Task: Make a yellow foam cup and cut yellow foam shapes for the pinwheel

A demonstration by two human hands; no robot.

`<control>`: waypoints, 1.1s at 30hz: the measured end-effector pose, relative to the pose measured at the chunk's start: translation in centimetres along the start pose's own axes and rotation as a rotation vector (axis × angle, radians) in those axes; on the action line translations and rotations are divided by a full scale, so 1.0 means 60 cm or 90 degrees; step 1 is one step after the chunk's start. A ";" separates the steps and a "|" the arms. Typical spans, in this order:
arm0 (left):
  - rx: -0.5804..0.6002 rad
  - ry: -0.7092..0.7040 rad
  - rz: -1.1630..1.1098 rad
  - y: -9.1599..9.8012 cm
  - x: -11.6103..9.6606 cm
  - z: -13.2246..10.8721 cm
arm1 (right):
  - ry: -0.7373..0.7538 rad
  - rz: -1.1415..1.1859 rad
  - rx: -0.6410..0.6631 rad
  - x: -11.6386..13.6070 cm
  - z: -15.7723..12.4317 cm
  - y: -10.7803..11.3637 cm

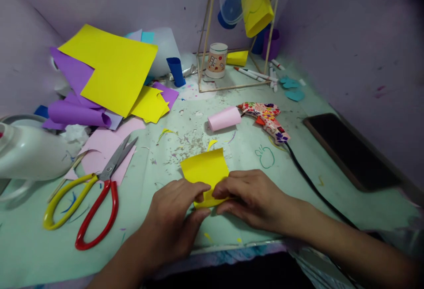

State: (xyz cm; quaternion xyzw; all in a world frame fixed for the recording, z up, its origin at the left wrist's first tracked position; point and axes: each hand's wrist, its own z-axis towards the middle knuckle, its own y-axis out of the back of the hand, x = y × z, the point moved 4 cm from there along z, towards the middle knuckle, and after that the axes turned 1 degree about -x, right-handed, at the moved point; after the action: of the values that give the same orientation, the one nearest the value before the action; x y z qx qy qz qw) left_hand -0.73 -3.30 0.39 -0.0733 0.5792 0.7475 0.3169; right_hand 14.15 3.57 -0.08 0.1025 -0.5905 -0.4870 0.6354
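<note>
1. Yellow paper [206, 165], one piece. Located at the near side of the table [33, 253], between the two hands; near edge curled up under the fingers, far edge free.
2. Left hand [180, 207], bare. Closed in a pinch on the left part of the curled edge, thumb toward the person.
3. Right hand [247, 196], bare. Closed likewise on the right part of that edge, fingertips near those of the left hand.
4. Pink tube [225, 119], paper. Lying on its side beyond the yellow paper, apart from it.
5. Glue gun [265, 117], flower-patterned, orange trigger. Lying with its nozzle just beside the pink tube; black cord [309, 181] running to the near right.
6. Scissors [107, 172], one yellow handle, one red. Left of the left hand, blades slightly parted, lying over a pink sheet [97, 148].
7. White jug [36, 152]. At the left edge, partly out of view.
8. Yellow sheets [115, 70], heaped at the back left with a purple roll [77, 114].
9. Blue tube [176, 72]. Upright, slightly tilted, left of the stick frame.
10. Stick frame [206, 28]. At the back; a patterned cup [217, 61] within its base.
11. Markers [255, 75], several. Lying at the frame's right.
12. Phone [351, 150], screen dark. Far right, flat.
</note>
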 end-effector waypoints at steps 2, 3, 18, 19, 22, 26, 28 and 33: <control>-0.003 0.024 0.004 -0.002 0.002 -0.003 | -0.026 0.004 0.030 -0.003 0.001 0.005; -0.004 0.037 0.005 -0.002 0.003 -0.005 | -0.034 0.003 0.029 -0.004 0.000 0.008; -0.031 0.145 0.017 -0.002 0.008 0.008 | 0.056 -0.247 -0.087 -0.002 -0.029 -0.004; -0.028 0.147 0.023 -0.002 0.009 0.008 | 0.049 -0.266 -0.084 0.001 -0.026 -0.004; -0.008 0.162 0.047 -0.003 0.013 0.014 | 0.050 -0.310 -0.110 0.010 -0.016 -0.005; 0.004 0.174 0.047 -0.004 0.018 0.020 | 0.092 -0.299 -0.088 0.013 -0.006 -0.016; -0.019 0.170 0.022 -0.001 0.018 0.019 | 0.106 -0.287 -0.068 0.011 -0.003 -0.019; -0.014 0.134 -0.091 0.005 0.016 0.007 | 0.116 -0.248 -0.044 0.005 0.002 -0.014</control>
State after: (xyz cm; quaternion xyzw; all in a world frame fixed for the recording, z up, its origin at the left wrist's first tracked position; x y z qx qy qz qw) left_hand -1.57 -2.60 0.32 -0.1962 0.5941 0.7177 0.3057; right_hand 13.58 2.96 -0.47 0.2366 -0.4829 -0.6092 0.5829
